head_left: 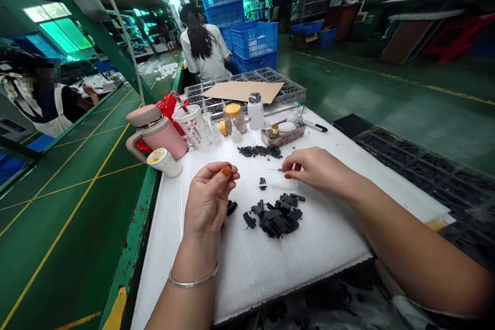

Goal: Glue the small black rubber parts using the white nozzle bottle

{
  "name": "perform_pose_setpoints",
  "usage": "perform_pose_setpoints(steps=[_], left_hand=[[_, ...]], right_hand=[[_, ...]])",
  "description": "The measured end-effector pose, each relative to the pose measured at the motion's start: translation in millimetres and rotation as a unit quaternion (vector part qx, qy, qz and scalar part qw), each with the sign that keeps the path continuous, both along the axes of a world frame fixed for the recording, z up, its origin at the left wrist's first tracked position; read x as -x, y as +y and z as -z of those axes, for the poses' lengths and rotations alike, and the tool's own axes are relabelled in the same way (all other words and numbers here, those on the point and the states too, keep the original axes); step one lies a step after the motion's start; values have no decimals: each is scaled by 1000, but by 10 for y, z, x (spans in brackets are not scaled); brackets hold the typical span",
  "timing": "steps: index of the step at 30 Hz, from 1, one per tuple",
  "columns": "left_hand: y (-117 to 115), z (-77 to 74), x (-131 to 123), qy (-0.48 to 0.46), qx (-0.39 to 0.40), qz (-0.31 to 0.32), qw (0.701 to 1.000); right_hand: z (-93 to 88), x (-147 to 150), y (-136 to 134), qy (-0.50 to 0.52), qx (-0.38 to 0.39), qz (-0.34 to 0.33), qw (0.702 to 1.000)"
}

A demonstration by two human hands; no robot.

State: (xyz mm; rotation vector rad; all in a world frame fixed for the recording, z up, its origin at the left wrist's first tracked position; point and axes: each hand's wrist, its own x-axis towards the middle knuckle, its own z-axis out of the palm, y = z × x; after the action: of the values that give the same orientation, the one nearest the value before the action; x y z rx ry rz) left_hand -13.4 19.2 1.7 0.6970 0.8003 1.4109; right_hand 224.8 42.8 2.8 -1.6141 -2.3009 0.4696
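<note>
Factory workbench (270,278): your left hand (209,198) pinches something tiny, well apart from your right hand (315,167) gripping a fine needle (274,169).

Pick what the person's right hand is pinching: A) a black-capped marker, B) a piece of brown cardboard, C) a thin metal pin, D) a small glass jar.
C. The right hand holds a thin metal pin between its fingertips, with the tip pointing toward the left hand, above the white foam sheet.
</note>
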Motion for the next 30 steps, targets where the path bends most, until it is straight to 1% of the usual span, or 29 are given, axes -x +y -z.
perform_pose_setpoints(steps=[3,7,10,12,15,17,18,20,22,24,26,27,28,30], left_hand=[[5,4,11,4,2,-9,1000],[20,18,25,14,3,-19,1000],[35,35,38,27,4,-21,999],[44,46,47,33,3,-19,999],[53,60,56,34,4,-15,999],[55,68,56,33,7,-10,999],[54,72,54,33,9,-7,999],[52,77,48,35,12,-1,999],[50,81,42,41,14,0,999],[49,81,39,48,16,-1,999],[51,79,42,51,16,-2,999],[54,78,46,51,14,-3,999],[58,77,52,50,12,-6,999],[68,76,67,47,8,-18,999]], right_hand=[[94,44,-3,-53,19,-21,998],[148,85,-34,-100,16,-36,994],[178,67,-51,-110,19,-45,993],[186,38,-56,-99,27,-41,994],[151,-10,-59,-45,39,-10,998],[90,-30,-59,30,33,19,999],[52,-34,-58,84,33,31,995],[-28,-26,-50,211,51,43,975],[-95,3,-29,326,94,38,940],[-134,51,3,405,132,27,905],[-135,112,40,438,146,22,887],[-122,145,57,436,146,22,888],[-100,177,73,415,144,20,898],[-39,236,95,316,123,9,941]])
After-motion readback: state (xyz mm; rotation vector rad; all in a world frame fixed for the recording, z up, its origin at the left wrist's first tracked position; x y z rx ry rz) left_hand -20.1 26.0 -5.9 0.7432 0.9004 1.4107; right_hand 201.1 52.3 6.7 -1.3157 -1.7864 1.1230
